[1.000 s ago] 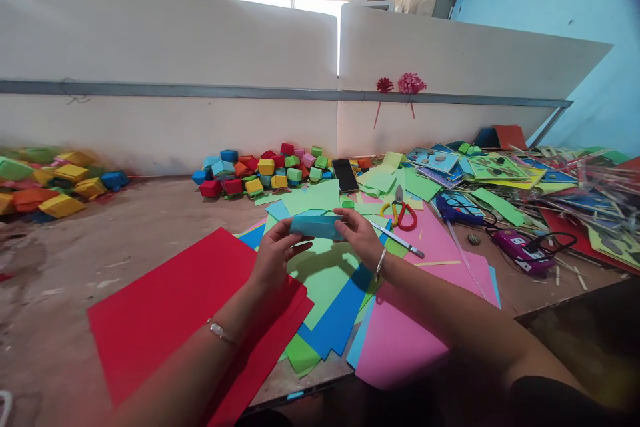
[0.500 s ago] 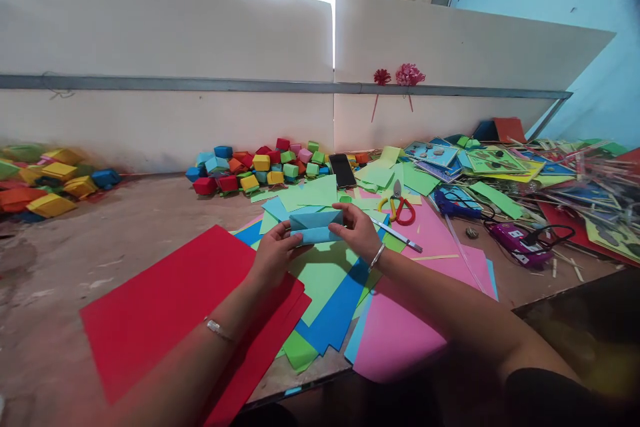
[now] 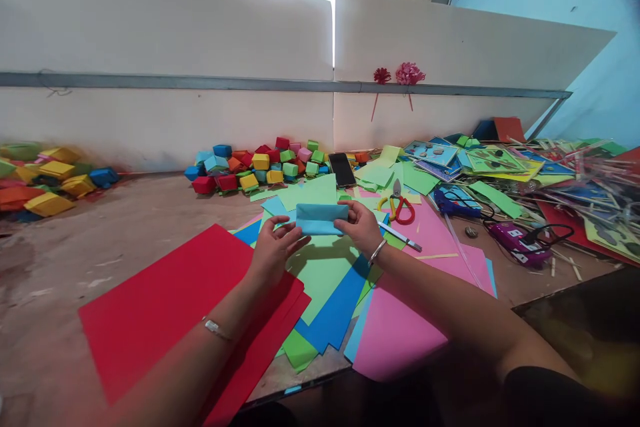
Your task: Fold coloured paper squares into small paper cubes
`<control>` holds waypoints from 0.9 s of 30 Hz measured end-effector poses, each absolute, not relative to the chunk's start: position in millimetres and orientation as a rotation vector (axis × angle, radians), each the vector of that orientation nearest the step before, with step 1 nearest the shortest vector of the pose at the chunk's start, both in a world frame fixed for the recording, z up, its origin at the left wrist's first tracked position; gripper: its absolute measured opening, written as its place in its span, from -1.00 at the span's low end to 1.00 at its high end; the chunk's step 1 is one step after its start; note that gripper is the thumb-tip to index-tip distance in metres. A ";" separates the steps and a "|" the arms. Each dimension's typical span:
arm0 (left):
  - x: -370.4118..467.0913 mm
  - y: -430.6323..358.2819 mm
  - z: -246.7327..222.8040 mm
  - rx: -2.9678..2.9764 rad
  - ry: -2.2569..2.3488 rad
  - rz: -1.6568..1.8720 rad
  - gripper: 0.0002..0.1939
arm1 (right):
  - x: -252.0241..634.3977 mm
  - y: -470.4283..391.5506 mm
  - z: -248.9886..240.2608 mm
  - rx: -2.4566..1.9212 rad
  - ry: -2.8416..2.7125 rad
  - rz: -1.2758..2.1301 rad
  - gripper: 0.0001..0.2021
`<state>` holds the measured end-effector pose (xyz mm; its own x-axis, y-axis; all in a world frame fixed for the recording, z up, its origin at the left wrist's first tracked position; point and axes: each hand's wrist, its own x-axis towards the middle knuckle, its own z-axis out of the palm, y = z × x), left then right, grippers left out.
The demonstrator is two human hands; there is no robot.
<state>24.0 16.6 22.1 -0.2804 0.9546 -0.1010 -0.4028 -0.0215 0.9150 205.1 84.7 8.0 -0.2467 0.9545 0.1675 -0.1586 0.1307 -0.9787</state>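
Note:
A folded light-blue paper [image 3: 321,213], creased lengthwise into a narrow rectangle, is held up over the pile of coloured sheets. My right hand [image 3: 361,228] pinches its right end, thumb in front and fingers behind. At its lower left corner, the fingertips of my left hand [image 3: 275,247] close on the paper, with the forefinger lifted off to the side. Beneath my hands lie light-green paper [image 3: 325,273] and dark-blue paper [image 3: 333,313]. Red sheets [image 3: 175,293] lie under my left forearm, and pink paper [image 3: 400,333] under my right.
Scissors [image 3: 397,205] with red and yellow handles, a pen [image 3: 403,238] and a phone [image 3: 342,170] lie beyond my hands. Folded paper blocks [image 3: 260,161] are heaped along the white partition. At the right are a purple device with a cord [image 3: 520,243] and craft cards [image 3: 495,161].
The folded blue paper has shifted slightly right and now faces me flatter. The left forefinger has come away from its upper left edge.

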 end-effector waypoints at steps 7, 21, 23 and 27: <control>21.2 16.7 20.7 0.798 1.167 1.469 -0.51 | 208.6 86.7 10.1 -0.857 -1.377 1.228 -0.47; 17.5 18.1 23.2 0.739 1.204 1.413 -0.53 | 206.0 87.2 6.5 -0.795 -1.416 1.265 -0.58; 17.9 16.5 26.1 0.760 1.215 1.406 -0.53 | 205.8 85.4 7.5 -0.801 -1.408 1.262 -0.67; 20.6 14.9 29.9 0.856 1.227 1.351 -0.54 | 206.0 81.2 11.0 -0.816 -1.450 1.288 -0.82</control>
<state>20.6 14.9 29.9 -0.1720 0.9747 -0.1427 -0.2356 0.0999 0.9667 206.0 81.2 11.0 -0.2812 0.9304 0.2354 -0.1240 0.2080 -0.9702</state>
